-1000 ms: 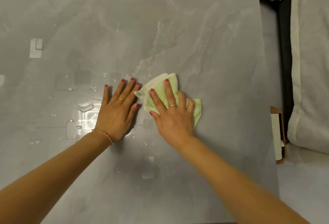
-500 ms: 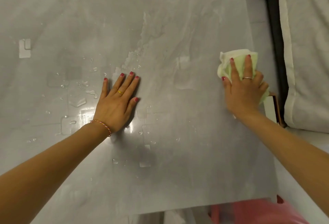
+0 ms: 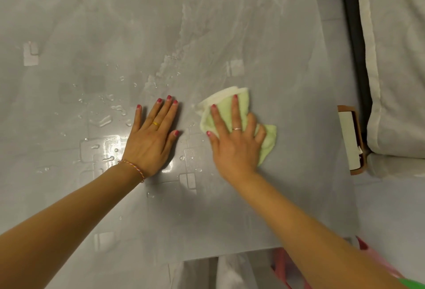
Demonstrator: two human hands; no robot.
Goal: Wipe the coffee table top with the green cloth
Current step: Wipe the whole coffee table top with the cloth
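Note:
The grey marble coffee table top (image 3: 264, 35) fills most of the view. A folded pale green cloth (image 3: 222, 110) lies flat on it right of centre. My right hand (image 3: 234, 144) presses down on the cloth with fingers spread, covering its middle. My left hand (image 3: 153, 137) rests flat on the bare table, fingers together, a hand's width left of the cloth. Water drops and a wet glossy patch (image 3: 103, 121) sit left of and under my left hand.
The table's right edge (image 3: 331, 104) runs beside a grey floor strip. A small brown box (image 3: 350, 139) stands on the floor by a white cushioned sofa (image 3: 395, 58). Pink fabric (image 3: 280, 263) shows below the near table edge.
My right hand swept the cloth out to the table's right edge half a second ago and has come back left toward the centre. My left hand stayed planted.

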